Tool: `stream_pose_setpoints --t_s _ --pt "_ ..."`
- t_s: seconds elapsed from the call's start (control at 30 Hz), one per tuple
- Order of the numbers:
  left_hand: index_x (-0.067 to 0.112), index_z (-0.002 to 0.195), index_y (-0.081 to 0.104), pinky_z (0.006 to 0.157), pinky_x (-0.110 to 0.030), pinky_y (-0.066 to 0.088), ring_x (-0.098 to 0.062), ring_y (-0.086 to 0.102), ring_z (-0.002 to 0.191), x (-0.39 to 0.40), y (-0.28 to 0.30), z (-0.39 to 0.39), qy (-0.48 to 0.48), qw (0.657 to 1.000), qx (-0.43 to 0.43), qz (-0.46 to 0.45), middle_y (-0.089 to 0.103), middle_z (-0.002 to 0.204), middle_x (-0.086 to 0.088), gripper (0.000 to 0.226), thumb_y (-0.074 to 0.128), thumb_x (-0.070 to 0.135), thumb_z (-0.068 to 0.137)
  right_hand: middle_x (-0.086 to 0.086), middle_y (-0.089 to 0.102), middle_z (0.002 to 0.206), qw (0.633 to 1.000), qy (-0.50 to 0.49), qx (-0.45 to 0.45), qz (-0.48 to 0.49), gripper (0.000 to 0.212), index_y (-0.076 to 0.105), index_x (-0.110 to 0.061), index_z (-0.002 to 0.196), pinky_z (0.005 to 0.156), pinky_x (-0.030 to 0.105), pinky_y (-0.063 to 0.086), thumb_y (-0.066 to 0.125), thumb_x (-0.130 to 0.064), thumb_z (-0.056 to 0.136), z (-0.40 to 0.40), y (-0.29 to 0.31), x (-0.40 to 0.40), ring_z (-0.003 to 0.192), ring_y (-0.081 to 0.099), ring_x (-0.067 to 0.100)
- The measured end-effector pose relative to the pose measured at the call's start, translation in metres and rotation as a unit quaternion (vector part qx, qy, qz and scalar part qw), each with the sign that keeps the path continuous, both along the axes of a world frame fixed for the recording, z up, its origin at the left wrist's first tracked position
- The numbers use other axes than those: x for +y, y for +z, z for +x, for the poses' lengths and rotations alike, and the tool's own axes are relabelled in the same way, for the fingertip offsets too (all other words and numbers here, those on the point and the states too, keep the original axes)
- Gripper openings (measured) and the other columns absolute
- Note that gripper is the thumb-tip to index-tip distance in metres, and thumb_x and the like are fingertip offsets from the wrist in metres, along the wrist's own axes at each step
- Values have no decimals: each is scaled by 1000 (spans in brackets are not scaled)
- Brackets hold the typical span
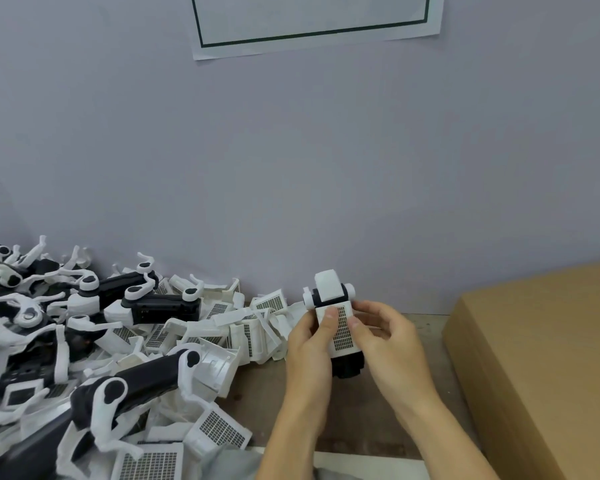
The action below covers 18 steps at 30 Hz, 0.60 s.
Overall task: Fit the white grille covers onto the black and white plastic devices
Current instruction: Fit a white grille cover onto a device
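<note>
on your far left a pile of devices (142,303) covers the table (371,424) against the wall (291,168), with loose covers (219,429) spilling to its right. your left hand (309,344) curls round the left side of one device (336,320), thumb pressed flat on the cover (343,332) that lies on its face. the device stands upright above the table, between both hands, white head up and black end down. your right hand (385,337) grips its right side, thumb tip on the grille's right edge. a cardboard box (541,358) sits at far right. a framed paper sheet (312,19) hangs on the wall above.
</note>
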<state>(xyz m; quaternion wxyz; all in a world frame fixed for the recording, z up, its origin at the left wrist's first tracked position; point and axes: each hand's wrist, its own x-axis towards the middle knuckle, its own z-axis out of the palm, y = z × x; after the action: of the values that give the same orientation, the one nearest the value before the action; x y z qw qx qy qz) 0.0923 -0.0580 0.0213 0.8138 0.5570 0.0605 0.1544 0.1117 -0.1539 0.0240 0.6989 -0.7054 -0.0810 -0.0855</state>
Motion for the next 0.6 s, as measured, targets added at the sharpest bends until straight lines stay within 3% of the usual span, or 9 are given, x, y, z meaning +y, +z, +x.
stream_pose_setpoints --t_s 0.13,0.27,0.4,0.47,0.57,0.6 --pt "26 101 78 73 -25 57 -16 73 92 -1 0 -1 1 999 -27 29 77 98 -5 19 59 21 97 -1 77 102 994 80 52 51 21 75 -17 110 86 32 57 58 -24 100 0 -1 -2 99 73 13" --pt "20 93 78 70 -25 58 -16 74 84 0 2 -3 8 998 -40 50 77 90 -5 23 58 30 96 -4 78 91 996 54 50 46 24 77 -17 99 71 23 56 58 -32 99 2 -2 -2 88 74 11" --pt "16 82 73 65 -25 54 -13 69 73 -2 2 0 72 983 -24 166 74 74 -1 33 50 26 103 -4 77 85 998 19 48 36 22 74 -18 97 58 18 54 60 -35 97 3 -5 2 78 74 8" --pt "14 86 74 70 -32 56 -19 72 78 -3 3 -1 63 987 -13 147 76 79 -5 33 49 27 104 -3 77 83 997 24 51 52 24 74 -17 93 59 21 55 61 -37 96 2 -4 3 77 74 10" --pt "12 98 75 66 -25 58 -16 74 81 -4 7 -4 -7 999 -8 47 77 87 -6 27 51 23 102 0 78 85 995 30 63 74 27 77 -15 92 70 33 60 61 -37 96 2 -5 2 81 75 14" --pt "12 100 75 67 -23 57 -15 74 83 -4 7 -5 -14 998 -7 53 78 89 -6 25 52 21 102 0 78 86 994 30 67 78 27 77 -16 93 73 35 60 61 -37 97 2 -6 2 83 75 15"
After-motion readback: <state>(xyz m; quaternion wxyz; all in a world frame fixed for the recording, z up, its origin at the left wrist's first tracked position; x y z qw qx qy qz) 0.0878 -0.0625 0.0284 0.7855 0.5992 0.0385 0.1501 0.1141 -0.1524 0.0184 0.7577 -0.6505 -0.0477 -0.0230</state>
